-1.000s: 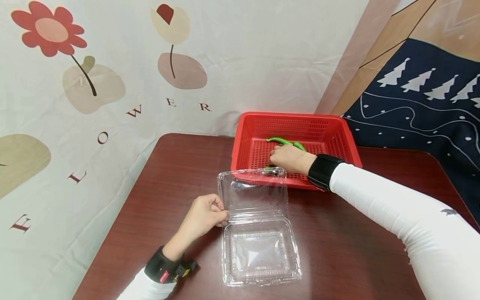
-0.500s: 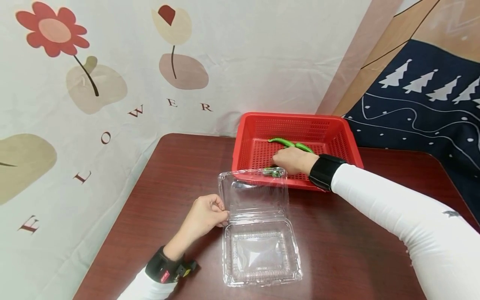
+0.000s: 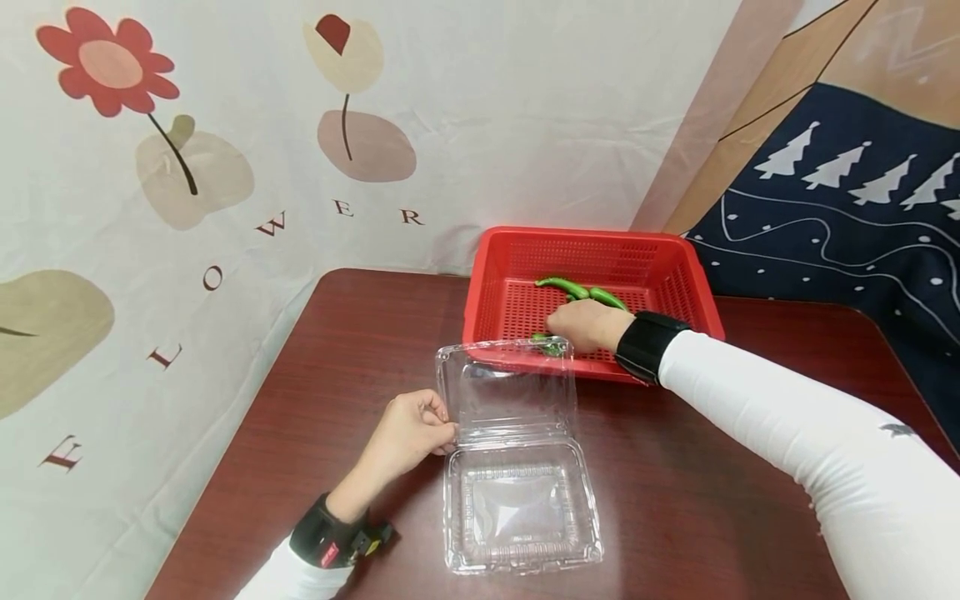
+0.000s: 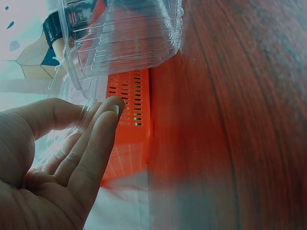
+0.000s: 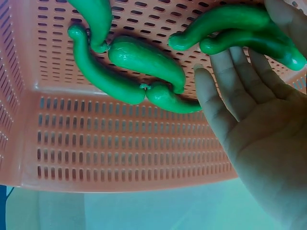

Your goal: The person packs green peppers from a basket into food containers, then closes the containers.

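A clear plastic clamshell container [image 3: 522,554] lies unfolded on the table, its lid [image 3: 517,396] raised towards the basket. My left hand [image 3: 408,433] pinches its left edge near the hinge between thumb and fingers. My right hand [image 3: 588,323] reaches down into a red perforated basket [image 3: 592,236]. In the right wrist view its fingers stretch out at two green chili peppers [image 5: 230,21], with the thumb on their far side. Other green peppers [image 5: 146,64] lie on the basket floor to the left.
The basket stands at the back of the dark red-brown table [image 3: 712,500], right behind the container lid. A flower-printed white cloth [image 3: 525,108] hangs behind the table. Dark blue tree-patterned fabric [image 3: 847,217] is at the right.
My right hand has shifted slightly right and towards me inside the basket, baring more of the peppers behind it. My left hand and the container have stayed in place.
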A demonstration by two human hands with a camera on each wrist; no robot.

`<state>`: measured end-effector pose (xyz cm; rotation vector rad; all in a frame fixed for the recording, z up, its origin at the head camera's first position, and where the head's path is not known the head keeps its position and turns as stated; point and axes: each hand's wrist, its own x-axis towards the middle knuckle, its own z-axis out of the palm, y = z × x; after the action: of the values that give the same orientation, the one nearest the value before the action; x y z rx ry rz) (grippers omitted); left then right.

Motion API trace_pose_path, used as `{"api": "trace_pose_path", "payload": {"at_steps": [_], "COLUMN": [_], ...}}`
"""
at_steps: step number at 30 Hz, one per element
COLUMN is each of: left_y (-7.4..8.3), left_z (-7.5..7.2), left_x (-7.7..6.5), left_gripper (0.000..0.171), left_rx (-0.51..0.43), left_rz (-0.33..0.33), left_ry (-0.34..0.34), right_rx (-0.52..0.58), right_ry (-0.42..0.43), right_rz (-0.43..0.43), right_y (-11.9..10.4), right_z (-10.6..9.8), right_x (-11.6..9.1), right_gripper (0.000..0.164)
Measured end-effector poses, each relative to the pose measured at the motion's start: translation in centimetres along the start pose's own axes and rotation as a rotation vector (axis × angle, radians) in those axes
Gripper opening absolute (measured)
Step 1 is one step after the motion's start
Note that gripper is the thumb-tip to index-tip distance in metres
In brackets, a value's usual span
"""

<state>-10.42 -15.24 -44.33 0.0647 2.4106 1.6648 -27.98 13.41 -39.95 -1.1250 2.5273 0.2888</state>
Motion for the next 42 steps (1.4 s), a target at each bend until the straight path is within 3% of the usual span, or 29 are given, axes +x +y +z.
{"api": "trace_pose_path", "payload": {"at_steps": [10, 18, 33, 42], "left_y": [-0.1, -0.1, 0.1, 0.0], "left_z": [-0.1, -0.2, -0.1, -0.1], "left_x": [0.0, 0.2, 0.0, 0.0], "left_gripper": [0.017, 0.016, 0.016, 0.016], "left_rx": [0.002, -0.001, -0.004, -0.012], "left_rz": [0.005, 0.000, -0.003, 0.002], "left_ry": [0.003, -0.006, 0.000, 0.003], "right_rx": [-0.025, 0.036, 0.192, 0.292], "right_ry": [0.035, 0.072, 0.232, 0.305], "right_rz": [0.025, 0.060, 0.088, 0.179], "right_y": [0.4, 1.1, 1.8, 2.0], "right_z": [0.0, -1.5, -3.6, -4.5], "right_x": [0.2, -0.7, -3.6, -5.4], "right_gripper": [0.010, 0.019, 0.032, 0.034]}}
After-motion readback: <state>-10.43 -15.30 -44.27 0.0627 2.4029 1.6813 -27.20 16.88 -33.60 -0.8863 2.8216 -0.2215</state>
